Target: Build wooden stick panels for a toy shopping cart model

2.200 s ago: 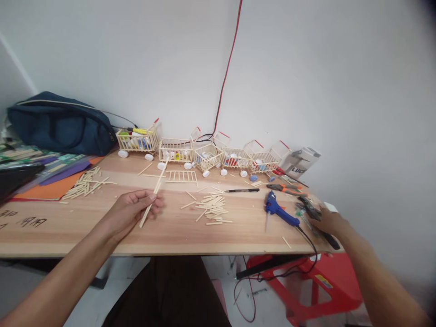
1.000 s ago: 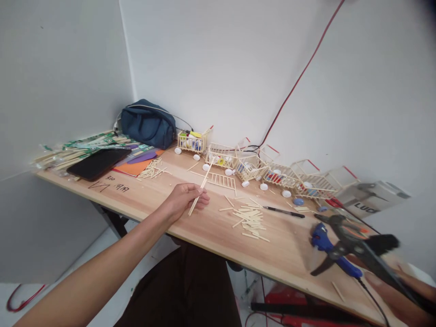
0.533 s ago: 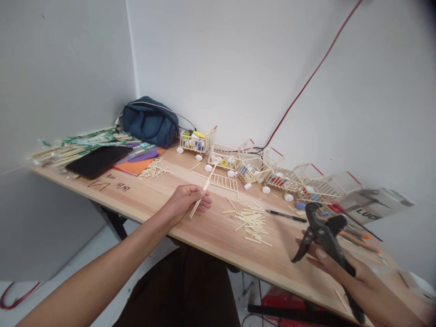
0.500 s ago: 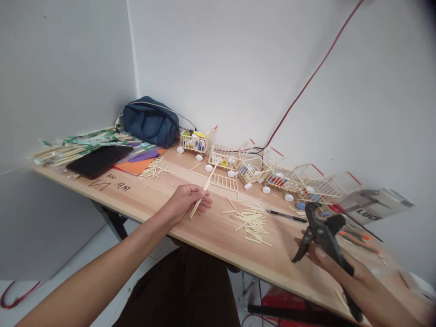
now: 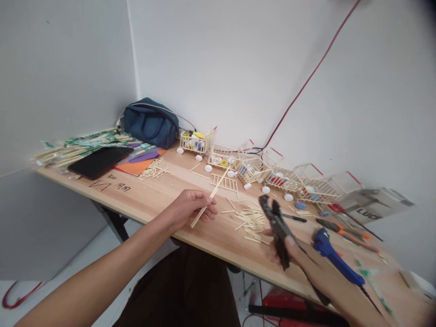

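Left hand (image 5: 192, 210) pinches long pale wooden sticks (image 5: 215, 189); right hand (image 5: 303, 256), apart, clamped on black cutter (image 5: 279, 229) above desk (image 5: 150, 204), near short-stick pile (image 5: 251, 221).

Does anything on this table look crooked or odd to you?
Two small things: the middle miniature shopping cart of pale wooden sticks sits turned out of line with its neighbours, and the rightmost pale wooden cart has round blue wheels, unlike the others' white ones. Nothing looks plainly broken.

A small craft workshop, wooden table (image 5: 150, 200) against plain walls (image 5: 231, 68), with glue gun (image 5: 335, 259), pliers (image 5: 350, 234), cutter (image 5: 278, 227), many short sticks (image 5: 251, 220), little carts (image 5: 195, 143) in one row.
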Available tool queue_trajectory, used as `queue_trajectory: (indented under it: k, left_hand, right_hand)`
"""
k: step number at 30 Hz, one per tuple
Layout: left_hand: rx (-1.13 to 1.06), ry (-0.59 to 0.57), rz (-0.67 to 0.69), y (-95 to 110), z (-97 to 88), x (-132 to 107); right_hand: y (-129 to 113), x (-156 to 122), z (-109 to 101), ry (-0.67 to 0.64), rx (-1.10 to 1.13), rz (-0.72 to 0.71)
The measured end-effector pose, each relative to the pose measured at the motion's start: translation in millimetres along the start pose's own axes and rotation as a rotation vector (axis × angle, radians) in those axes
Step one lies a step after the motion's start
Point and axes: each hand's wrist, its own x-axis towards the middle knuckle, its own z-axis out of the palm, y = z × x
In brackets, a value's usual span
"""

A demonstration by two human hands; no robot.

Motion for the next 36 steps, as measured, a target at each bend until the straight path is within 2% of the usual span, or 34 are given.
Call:
queue_trajectory:
  k: [3, 8, 12, 27, 36]
  left_hand:
    - [-0.025, -0.088, -0.036, 4, 11.8, -10]
    - [-0.055, -0.15, -0.063, 10, 18.7, -22]
    - [-0.062, -0.14, -0.052, 10, 11.8, -27]
    - [-0.034, -0.265, -0.115, 6, 2.5, -33]
    - [-0.059, -0.292, -0.181, 8, -5.6, -34]
  right_hand:
    - [-27, 5, 9, -0.176, 0.052, 0.012]
    - [-48, 22, 15, -0.31, 0.025, -0.046]
    - [-48, 29, 14, -0.329, 0.014, -0.041]
    - [-57, 45, 27, -0.433, -0.006, -0.099]
    - [-55, 46, 33, -0.437, 0.002, -0.127]
